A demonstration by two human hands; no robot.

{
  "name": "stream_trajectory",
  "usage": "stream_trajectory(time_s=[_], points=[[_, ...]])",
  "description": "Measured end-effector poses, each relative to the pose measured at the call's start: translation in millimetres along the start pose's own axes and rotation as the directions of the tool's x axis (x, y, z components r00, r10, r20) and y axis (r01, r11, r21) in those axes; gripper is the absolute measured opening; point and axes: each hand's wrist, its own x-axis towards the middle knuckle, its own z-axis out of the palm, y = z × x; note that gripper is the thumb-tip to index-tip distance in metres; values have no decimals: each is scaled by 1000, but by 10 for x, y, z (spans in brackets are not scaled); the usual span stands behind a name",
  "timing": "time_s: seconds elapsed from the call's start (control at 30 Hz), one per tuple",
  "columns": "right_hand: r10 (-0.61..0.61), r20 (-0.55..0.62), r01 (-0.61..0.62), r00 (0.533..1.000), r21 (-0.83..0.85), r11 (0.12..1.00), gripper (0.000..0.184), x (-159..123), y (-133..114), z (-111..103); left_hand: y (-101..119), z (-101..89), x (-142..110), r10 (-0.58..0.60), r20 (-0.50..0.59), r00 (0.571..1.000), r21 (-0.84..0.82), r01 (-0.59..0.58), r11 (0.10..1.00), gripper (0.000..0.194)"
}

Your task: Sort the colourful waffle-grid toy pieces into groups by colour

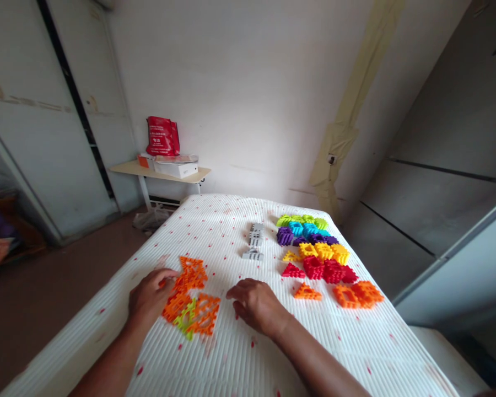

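Observation:
Flat orange interlocking building pieces (193, 274) lie joined or overlapping on the bed, left of the middle. Below them are more orange pieces (206, 313) with a lime-green piece (186, 318) among them. My left hand (151, 295) is at the left edge of this group, thumb and forefinger closed at the edge of an orange piece; the exact contact is partly hidden. To the right of the group, my right hand (254, 306) hovers over the cover, its fingers bent and somewhat apart, with nothing visible in them.
Sorted pieces stand on the bed's right: lime (301, 220), blue (310, 229), purple (285, 236), yellow (324, 251), red (334, 271) and orange (359, 295). Grey pieces (255, 236) stand centrally. A small table (128, 168) holds a red bag (162, 135) and boxes behind the bed.

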Motion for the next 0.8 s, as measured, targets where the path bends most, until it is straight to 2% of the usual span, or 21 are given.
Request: stream_trajectory(time_s=[0.1, 0.23, 0.37, 0.5, 0.57, 0.63, 0.73, 0.8], points=[[-88, 102, 90, 991, -17, 996, 31, 361, -57, 167, -51, 29, 23, 7, -2, 1000, -8, -7, 1000, 26], [-109, 271, 136, 956, -82, 987, 33, 680, -117, 293, -76, 42, 37, -3, 0, 1000, -9, 3, 1000, 25], [-82, 353, 139, 932, -140, 980, 35, 820, -158, 342, -55, 17, 34, -30, 31, 999, -12, 30, 999, 26], [-30, 409, 98, 912, -146, 984, 39, 836, -175, 292, -42, -7, 54, -68, 63, 996, -5, 68, 998, 28], [3, 383, 66, 924, -167, 984, 42, 775, -157, 204, -40, -10, 70, -88, 74, 993, 7, 88, 996, 28], [20, 299, 39, 954, -191, 981, 43, 640, -104, 64, -32, -12, 79, -108, 80, 991, 18, 107, 994, 29], [48, 112, -27, 993, -178, 984, 39, 281, 64, -209, -7, -20, 72, -119, 96, 988, 11, 118, 993, 30], [91, 2, -90, 996, -141, 986, 36, -33, 239, -389, 16, -29, 58, -132, 107, 985, 1, 133, 991, 31]])
